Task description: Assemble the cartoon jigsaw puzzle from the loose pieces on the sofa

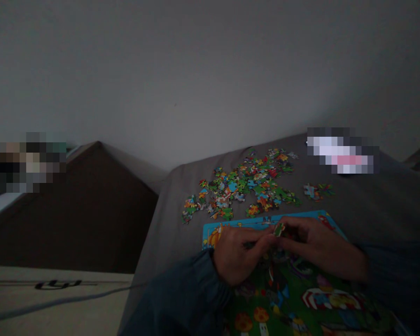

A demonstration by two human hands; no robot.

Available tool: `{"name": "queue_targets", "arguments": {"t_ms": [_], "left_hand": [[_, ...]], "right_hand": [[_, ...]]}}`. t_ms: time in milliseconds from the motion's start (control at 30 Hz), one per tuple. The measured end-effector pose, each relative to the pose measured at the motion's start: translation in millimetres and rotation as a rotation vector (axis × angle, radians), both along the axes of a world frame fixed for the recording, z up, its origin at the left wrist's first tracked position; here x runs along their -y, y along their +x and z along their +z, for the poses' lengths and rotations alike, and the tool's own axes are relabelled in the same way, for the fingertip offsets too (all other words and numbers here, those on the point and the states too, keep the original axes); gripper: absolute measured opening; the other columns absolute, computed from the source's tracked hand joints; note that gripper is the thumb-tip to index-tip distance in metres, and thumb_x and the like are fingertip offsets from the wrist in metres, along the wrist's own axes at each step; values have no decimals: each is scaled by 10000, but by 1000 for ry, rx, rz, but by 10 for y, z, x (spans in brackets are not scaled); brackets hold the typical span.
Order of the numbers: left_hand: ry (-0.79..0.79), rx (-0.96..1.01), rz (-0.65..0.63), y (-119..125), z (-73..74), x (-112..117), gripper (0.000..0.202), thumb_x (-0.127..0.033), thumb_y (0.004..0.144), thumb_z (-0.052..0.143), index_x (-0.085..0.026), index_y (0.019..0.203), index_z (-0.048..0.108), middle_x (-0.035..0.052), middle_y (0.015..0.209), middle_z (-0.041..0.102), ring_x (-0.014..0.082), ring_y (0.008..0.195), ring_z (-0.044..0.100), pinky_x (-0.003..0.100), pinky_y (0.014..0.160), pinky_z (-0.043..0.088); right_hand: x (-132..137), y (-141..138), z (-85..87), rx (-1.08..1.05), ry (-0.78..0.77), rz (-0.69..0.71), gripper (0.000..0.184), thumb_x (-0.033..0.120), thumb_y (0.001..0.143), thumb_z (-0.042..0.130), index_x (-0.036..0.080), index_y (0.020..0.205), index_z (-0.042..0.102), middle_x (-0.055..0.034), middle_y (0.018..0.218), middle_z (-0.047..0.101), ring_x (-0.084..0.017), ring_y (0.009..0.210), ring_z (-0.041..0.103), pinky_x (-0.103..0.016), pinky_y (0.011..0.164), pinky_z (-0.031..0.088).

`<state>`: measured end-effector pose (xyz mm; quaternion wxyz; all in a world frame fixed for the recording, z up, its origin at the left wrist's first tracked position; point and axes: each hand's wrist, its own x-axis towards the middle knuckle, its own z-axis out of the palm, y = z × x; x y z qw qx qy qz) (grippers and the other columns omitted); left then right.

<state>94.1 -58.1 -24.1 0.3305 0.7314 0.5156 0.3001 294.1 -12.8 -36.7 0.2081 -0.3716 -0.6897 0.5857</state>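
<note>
Together, hands (236, 254) (322, 247) pinching jigsaw piece (279, 229)

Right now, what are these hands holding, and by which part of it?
A jigsaw piece, held at its lower edge by the fingertips of the left hand and right hand.

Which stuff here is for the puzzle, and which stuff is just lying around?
For the puzzle: left hand, right hand, green jigsaw piece, loose jigsaw pieces, blue-edged puzzle board.

Just lying around: blurred white-and-pink object, grey cord.
</note>
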Motion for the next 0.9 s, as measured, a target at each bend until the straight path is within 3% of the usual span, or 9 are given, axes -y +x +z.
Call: {"name": "queue_targets", "arguments": {"t_ms": [267,367,500,667,800,900], "left_hand": [[75,173,11,-4,-11,-11,383,-339,986,546,-196,752,813,69,945,764,166,856,715,258,774,513],[46,202,1,26,-26,2,251,-310,936,639,-225,780,816,51,941,787,170,871,732,260,799,531],[59,238,81,64,-81,19,58,-286,817,790,-230,810,801,27,901,802,174,824,742,256,758,537],[-124,209,147,91,-103,25,249,-425,804,792,-202,897,732,10,759,752,156,652,686,238,568,466],[-77,203,94,83,-75,13,288,-486,858,720,-198,842,701,31,844,724,165,746,659,266,668,460],[-85,314,59,64,-75,-3,342,-521,848,717,-190,793,655,42,888,684,180,840,631,279,741,455]], "right_hand": [[-8,31,-9,56,88,47,215,405,858,595,208,788,645,-12,741,635,-178,710,550,-289,650,413],[-15,37,-15,20,58,83,147,337,807,579,207,810,647,-23,777,641,-200,769,578,-303,694,426],[2,20,21,26,111,81,132,266,709,526,205,772,625,-31,755,618,-219,787,583,-316,708,424],[39,10,103,59,167,69,188,296,693,497,204,776,639,-47,768,630,-220,756,573,-324,697,422],[38,11,96,73,176,73,146,307,735,523,208,755,628,-38,759,625,-204,735,563,-309,680,421],[21,11,47,67,158,82,186,366,826,556,208,769,635,-27,760,618,-186,711,545,-297,654,416]]}}
